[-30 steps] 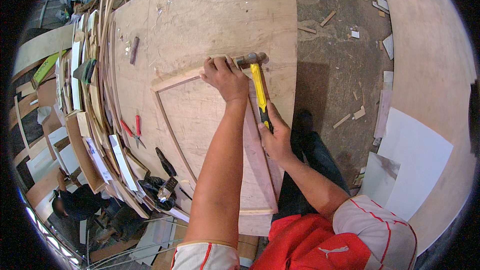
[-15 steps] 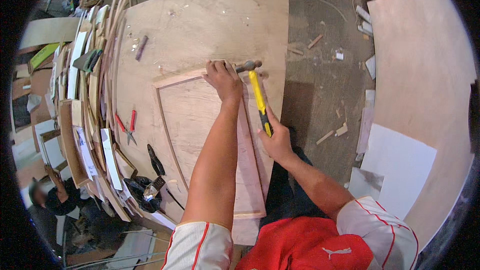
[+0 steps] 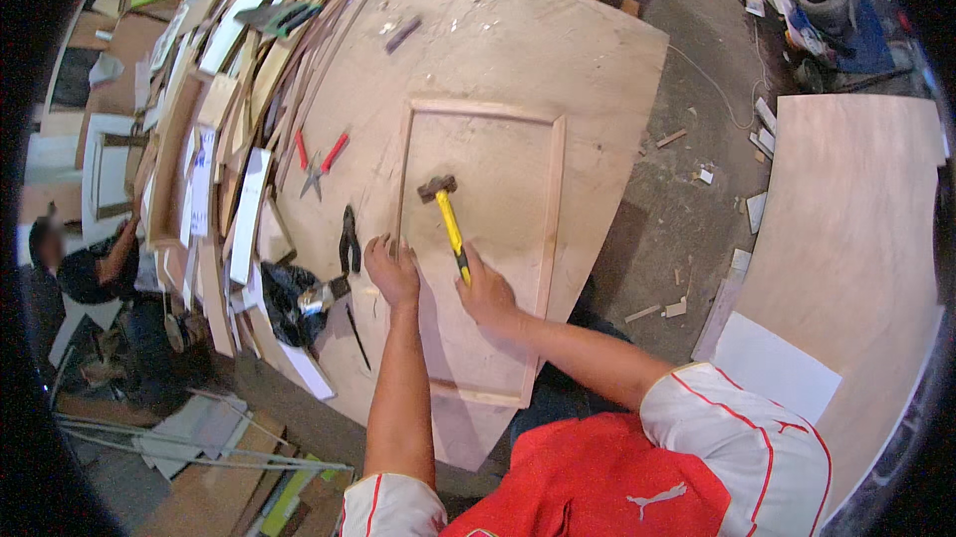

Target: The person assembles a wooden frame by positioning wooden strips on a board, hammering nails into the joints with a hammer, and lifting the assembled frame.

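Observation:
A rectangular wooden frame (image 3: 558, 178) of thin strips lies on a sheet of plywood (image 3: 597, 69). My left hand (image 3: 392, 273) is on its left strip, the fingers bent over the wood. In my right hand (image 3: 486, 290) is a hammer (image 3: 450, 221) with a yellow and black handle, gripped low on the handle. The hammer's dark metal head is over the inside of the frame, to the right of the left strip. Left of the frame lie black-handled pliers (image 3: 350, 241) and red-handled cutters (image 3: 317, 164).
A long pile of wood offcuts (image 3: 224, 109) borders the plywood's left side. Near it are a black plastic bag (image 3: 287, 300) and a thin black rod (image 3: 358, 338). Another large board (image 3: 846, 208) stands at the right, with scraps on the floor between. A person (image 3: 95, 268) is at far left.
My left hand has gone from the frame's far right corner to its left strip. The hammer has moved left, away from that corner. My view has turned.

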A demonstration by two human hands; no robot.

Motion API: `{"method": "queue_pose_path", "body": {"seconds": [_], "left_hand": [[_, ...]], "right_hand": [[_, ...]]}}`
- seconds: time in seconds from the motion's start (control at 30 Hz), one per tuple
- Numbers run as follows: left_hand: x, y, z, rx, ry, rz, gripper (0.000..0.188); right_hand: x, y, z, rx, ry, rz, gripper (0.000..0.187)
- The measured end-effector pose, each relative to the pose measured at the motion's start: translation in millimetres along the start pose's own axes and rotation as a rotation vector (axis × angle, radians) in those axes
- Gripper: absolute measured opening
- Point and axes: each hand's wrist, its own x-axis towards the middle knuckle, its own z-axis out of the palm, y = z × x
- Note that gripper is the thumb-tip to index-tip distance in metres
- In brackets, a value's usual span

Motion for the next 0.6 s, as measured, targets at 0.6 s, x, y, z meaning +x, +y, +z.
{"method": "queue_pose_path", "body": {"seconds": [0.6], "left_hand": [[46,-16,-26,0.156,-0.393,-0.024,0.044]], "right_hand": [[-10,46,-99,-0.343,0.221,0.335,0.062]]}}
